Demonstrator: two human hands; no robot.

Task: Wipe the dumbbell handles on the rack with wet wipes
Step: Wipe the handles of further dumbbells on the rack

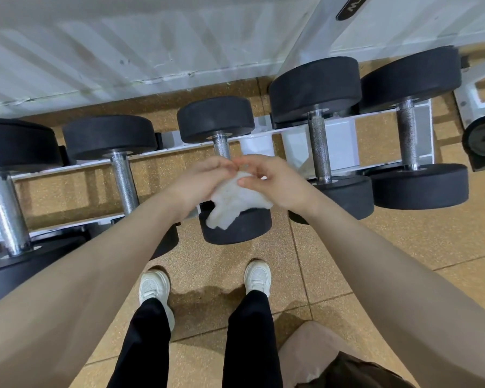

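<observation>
Both hands meet above the middle black rubber-headed dumbbell on the white metal rack. The left hand and right hand each have their grip pinched on the crumpled white wet wipe, which hangs over that dumbbell's near head. Its knurled steel handle shows just beyond the fingertips. Neighbouring dumbbells stand apart on either side, with tan floor open in front of the rack.

Single head-worn wide-angle view, looking steeply down and forward from standing height onto the dumbbell rack near below, white wall at top, shoes at bottom.
</observation>
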